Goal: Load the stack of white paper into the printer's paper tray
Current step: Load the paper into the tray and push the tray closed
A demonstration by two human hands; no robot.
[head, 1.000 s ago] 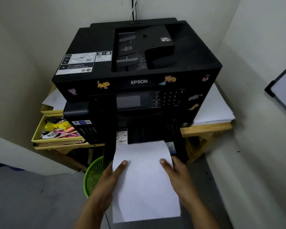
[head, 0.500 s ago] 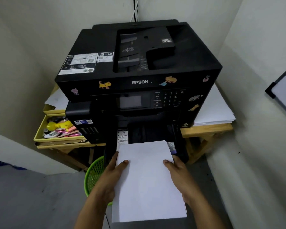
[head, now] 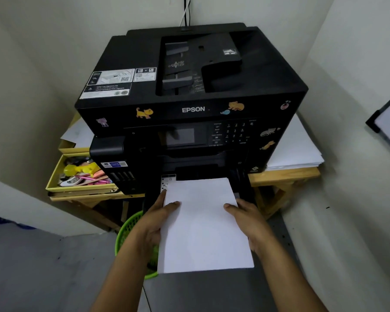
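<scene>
A stack of white paper (head: 204, 228) lies flat in front of the black Epson printer (head: 189, 91), its far edge at the mouth of the pulled-out black paper tray (head: 242, 188). My left hand (head: 154, 218) grips the stack's left edge, thumb on top. My right hand (head: 249, 218) grips the right edge the same way. Most of the tray is hidden under the paper.
The printer stands on a wooden table (head: 284, 175) in a room corner. A yellow tray of stationery (head: 77, 174) sits at the left, more white sheets (head: 295, 152) at the right. A green basket (head: 131, 235) is below my left arm. A whiteboard edge (head: 385, 124) hangs right.
Both hands have moved the paper stack slightly toward the printer, and it now sits squarer to the tray opening. The view has moved a little closer.
</scene>
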